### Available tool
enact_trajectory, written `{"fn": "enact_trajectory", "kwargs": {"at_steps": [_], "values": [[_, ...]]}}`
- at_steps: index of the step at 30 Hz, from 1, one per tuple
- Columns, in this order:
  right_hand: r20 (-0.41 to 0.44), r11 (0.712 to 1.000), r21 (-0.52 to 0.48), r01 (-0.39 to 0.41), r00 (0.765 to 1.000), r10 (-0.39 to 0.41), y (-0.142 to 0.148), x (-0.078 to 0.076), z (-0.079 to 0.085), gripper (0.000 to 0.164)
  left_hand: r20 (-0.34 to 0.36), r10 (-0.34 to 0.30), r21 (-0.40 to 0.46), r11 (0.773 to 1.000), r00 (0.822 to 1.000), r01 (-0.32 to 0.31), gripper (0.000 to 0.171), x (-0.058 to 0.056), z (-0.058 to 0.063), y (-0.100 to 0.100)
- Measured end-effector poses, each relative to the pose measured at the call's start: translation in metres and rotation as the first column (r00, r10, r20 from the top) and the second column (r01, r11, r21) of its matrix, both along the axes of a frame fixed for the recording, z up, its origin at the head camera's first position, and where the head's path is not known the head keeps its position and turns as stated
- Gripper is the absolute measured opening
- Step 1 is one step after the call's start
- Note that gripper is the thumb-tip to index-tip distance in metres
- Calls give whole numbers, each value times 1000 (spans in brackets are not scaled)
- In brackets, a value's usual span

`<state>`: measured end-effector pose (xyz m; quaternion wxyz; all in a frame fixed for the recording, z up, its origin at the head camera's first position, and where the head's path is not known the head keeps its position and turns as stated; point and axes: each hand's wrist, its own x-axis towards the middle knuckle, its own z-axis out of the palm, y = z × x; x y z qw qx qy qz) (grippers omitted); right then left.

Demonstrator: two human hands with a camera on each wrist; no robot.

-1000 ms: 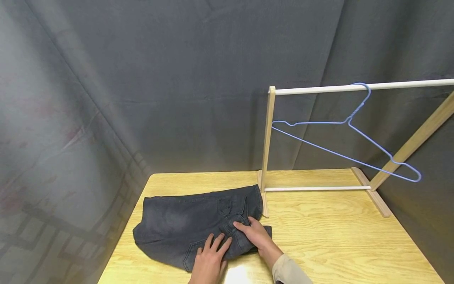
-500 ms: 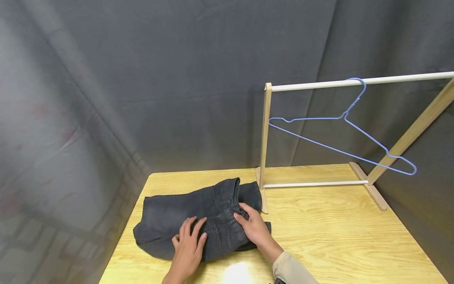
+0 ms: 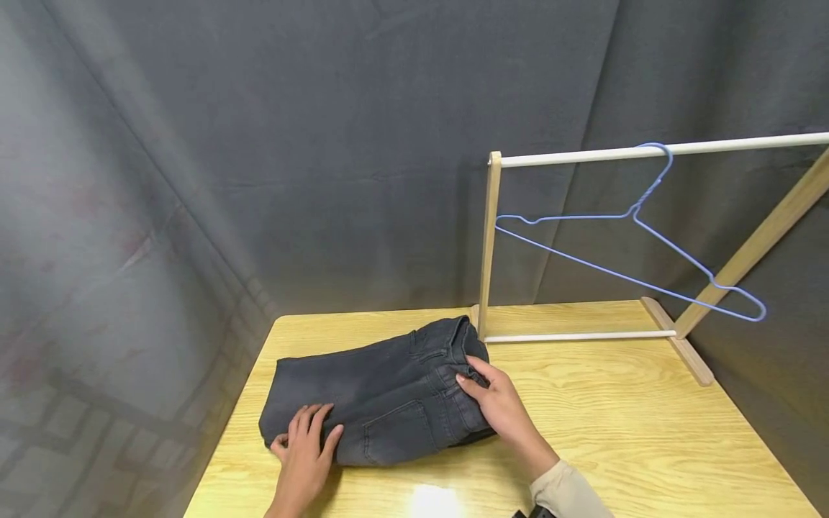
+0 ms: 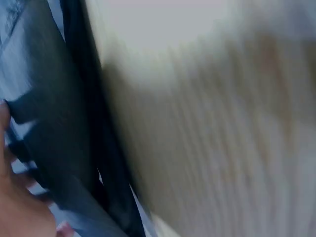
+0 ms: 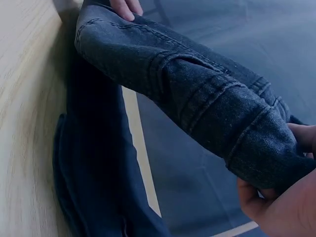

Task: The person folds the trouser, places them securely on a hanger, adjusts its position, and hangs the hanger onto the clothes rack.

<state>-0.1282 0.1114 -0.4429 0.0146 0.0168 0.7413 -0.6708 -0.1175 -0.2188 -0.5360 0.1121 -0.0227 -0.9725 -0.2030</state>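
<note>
Dark grey jeans (image 3: 363, 388) lie folded on the light wooden table, waistband towards the right. My right hand (image 3: 501, 396) grips the waistband; in the right wrist view, its thumb and fingers (image 5: 254, 195) stand on either side of the denim, and the waist end is raised off the lower layer. At the lower left edge, my left hand (image 3: 304, 450) rests spread fingertips on the cloth near the folded end. The left wrist view is blurred and shows the left hand (image 4: 22, 197) against the dark fabric. The underside of the jeans is hidden.
A wooden rack with a white top rail (image 3: 583, 156) stands at the back right, its left post (image 3: 490, 252) close behind the waistband. A blue wire hanger (image 3: 631, 216) hangs from the rail. Grey curtains (image 3: 388, 158) enclose the table (image 3: 615, 432).
The top layer's waistband has been drawn right, over the lower legs, with my right hand on it. My left hand has slid left along the jeans to the folded end.
</note>
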Motion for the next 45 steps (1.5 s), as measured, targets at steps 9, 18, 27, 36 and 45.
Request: {"fn": "enact_trajectory", "kwargs": {"at_steps": [9,18,27,36,45], "values": [[49,966,-257,18,999,-5,35,12,5,49,-183,140,179,978,973,-107,49,-2,4,-16],[-75,941,-338,20,996,-49,107,29,0,34,224,151,495,833,963,-246,64,-6,5,-28],[-57,951,-304,45,996,-66,160,40,-30,43,220,-46,461,885,974,-62,76,-27,-3,-20],[331,963,267,-30,942,-62,173,28,-58,72,316,-74,583,801,946,-132,74,-31,2,-20],[387,917,399,23,902,-191,178,21,-83,83,450,-269,873,331,851,-357,55,-30,-2,-37]]}}
